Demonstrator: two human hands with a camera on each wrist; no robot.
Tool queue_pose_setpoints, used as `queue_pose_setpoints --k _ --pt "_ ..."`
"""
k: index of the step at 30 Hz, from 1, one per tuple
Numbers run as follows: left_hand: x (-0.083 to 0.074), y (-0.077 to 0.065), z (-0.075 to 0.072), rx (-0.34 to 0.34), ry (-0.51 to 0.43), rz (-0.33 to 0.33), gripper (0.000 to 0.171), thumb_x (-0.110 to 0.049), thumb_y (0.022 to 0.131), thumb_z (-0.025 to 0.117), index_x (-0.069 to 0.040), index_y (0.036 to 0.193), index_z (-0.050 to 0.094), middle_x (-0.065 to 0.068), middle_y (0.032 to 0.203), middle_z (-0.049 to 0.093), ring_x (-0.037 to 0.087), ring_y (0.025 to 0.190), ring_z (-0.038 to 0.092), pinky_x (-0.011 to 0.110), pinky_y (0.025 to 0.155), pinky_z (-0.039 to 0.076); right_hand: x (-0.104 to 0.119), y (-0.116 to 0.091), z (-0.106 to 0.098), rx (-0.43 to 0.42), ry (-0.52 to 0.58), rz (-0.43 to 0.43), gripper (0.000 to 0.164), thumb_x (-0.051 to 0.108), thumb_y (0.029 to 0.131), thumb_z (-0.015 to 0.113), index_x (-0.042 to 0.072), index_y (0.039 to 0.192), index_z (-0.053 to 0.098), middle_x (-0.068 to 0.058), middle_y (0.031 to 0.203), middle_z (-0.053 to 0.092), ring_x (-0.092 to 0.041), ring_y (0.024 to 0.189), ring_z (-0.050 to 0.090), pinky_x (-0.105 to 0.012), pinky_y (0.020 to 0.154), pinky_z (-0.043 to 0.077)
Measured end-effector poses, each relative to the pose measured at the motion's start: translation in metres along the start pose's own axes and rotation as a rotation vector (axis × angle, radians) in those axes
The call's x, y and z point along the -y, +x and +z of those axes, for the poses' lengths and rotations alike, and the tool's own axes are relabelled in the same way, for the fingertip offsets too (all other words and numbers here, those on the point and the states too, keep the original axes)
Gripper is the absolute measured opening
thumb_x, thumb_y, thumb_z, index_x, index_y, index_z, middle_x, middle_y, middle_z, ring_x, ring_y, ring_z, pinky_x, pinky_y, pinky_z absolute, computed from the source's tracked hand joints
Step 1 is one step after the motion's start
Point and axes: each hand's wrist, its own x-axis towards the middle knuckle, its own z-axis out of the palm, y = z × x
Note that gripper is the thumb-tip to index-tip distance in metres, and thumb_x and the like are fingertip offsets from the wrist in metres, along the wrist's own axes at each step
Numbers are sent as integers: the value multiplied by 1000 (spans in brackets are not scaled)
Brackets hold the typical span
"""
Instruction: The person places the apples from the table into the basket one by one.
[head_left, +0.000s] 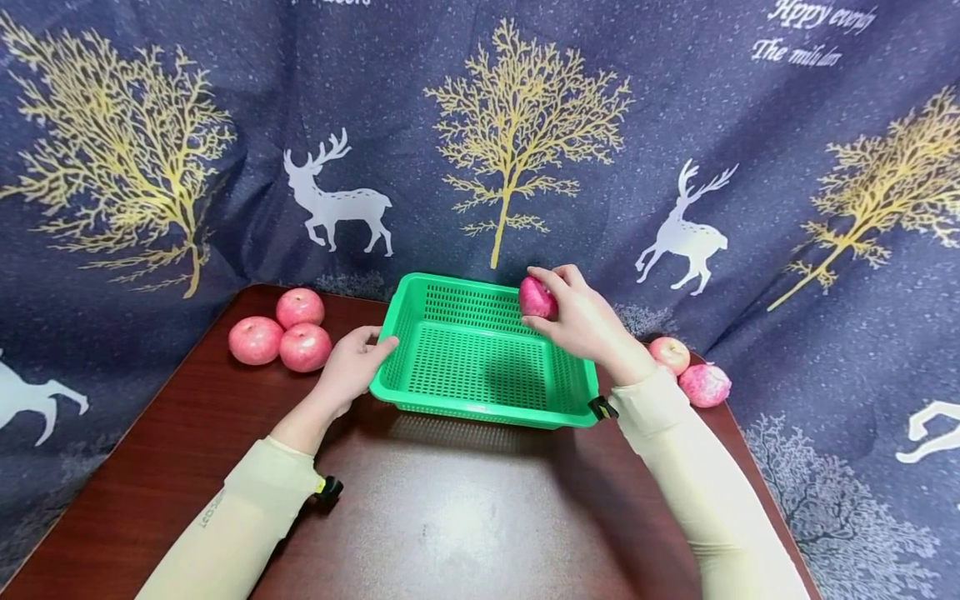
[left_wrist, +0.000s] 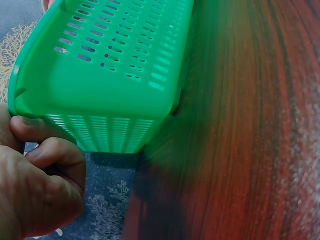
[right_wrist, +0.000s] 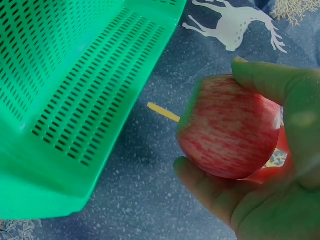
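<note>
A green plastic basket (head_left: 480,358) with slotted walls stands at the middle of the table, nothing inside it. My left hand (head_left: 352,367) grips its left rim, thumb over the edge; the left wrist view shows curled fingers (left_wrist: 55,150) against the basket's end wall (left_wrist: 105,132). Over the basket's right back part in the head view, my right hand (head_left: 581,321) holds a red apple (head_left: 537,298). In the right wrist view the apple (right_wrist: 230,127) sits between thumb and fingers, apart from the basket (right_wrist: 95,95).
Three apples (head_left: 300,308) stand grouped on the table's left side. On the right, behind my sleeve, are more apples (head_left: 705,385), partly hidden. A dark blue cloth (head_left: 450,150) with trees and deer hangs behind the brown table (head_left: 450,517).
</note>
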Motion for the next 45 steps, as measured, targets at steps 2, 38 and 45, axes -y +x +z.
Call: queue_pose_setpoints --k 2,38,45 --pt "0 0 0 0 -1 -1 48 -39 99 60 -4 131 51 25 107 66 39 88 67 42 64 58 1 2 3 7 -2 -2 76 47 81 78 29 147 45 -6 123 47 -22 84 58 -41 72 51" --pt "0 0 -2 -2 -15 5 49 -40 98 61 -5 130 52 25 108 66 34 90 68 42 68 58 25 36 51 246 8 -151 77 55 84 72 26 148 42 -5 119 51 -16 86 56 -35 71 51" --pt "4 2 -2 -11 9 14 46 -38 98 61 -5 130 53 24 109 66 32 90 68 41 68 58 30 44 61 286 -23 -196 78 58 85 69 24 149 40 -6 119 52 -16 86 56 -36 72 51"
